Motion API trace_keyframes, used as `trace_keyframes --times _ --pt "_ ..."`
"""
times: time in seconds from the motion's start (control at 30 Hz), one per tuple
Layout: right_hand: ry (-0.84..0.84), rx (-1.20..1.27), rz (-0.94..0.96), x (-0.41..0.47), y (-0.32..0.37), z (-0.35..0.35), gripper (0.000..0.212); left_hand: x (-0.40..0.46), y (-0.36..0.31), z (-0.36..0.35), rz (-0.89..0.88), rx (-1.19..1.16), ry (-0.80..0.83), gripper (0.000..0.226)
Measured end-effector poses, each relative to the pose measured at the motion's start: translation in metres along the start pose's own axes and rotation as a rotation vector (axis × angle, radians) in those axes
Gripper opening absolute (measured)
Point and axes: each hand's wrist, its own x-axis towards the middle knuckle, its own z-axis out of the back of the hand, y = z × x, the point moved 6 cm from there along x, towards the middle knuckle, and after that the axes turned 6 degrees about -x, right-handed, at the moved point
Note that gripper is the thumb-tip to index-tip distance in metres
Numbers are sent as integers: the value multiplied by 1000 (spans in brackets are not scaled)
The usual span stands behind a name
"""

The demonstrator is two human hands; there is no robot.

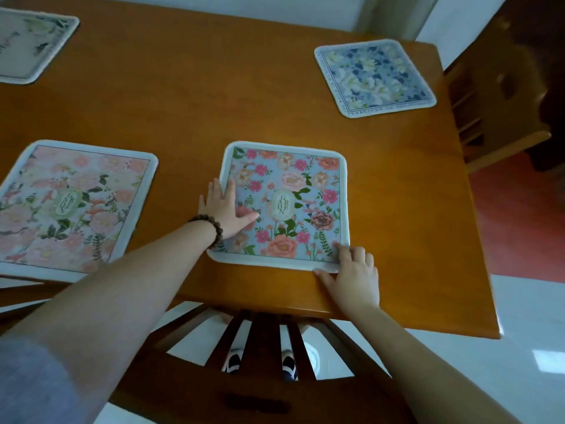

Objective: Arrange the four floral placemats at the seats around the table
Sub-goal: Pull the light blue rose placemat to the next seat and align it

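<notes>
Four floral placemats lie on the wooden table [214, 102]. A blue mat with pink and orange flowers [293, 185] lies near the front edge, in front of me. My left hand [224, 208], with a bead bracelet, rests flat on this mat's left side. My right hand [351, 276] pinches the mat's near right corner, thumb at the edge and fingers on top. A pink floral mat [70, 206] lies at the near left. A blue-and-white floral mat [374, 76] sits at the far right. A pale mat [30, 44] is cut off at the far left.
A wooden chair back [263, 341] stands between me and the table's front edge, with my shoes visible through its slats. Another wooden chair [495, 96] stands at the table's right end. White and red floor lies to the right.
</notes>
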Motion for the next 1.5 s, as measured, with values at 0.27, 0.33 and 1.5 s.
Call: trace_keyframes --times 0.27,0.33,1.5 --pt "166 232 -100 42 -4 -4 102 -68 38 -29 56 -106 -92 131" --pt "169 191 -95 37 9 -11 102 -75 35 -39 31 -64 -91 130" --pt "216 98 -44 -54 4 -13 110 -143 35 -47 62 -29 -61 131"
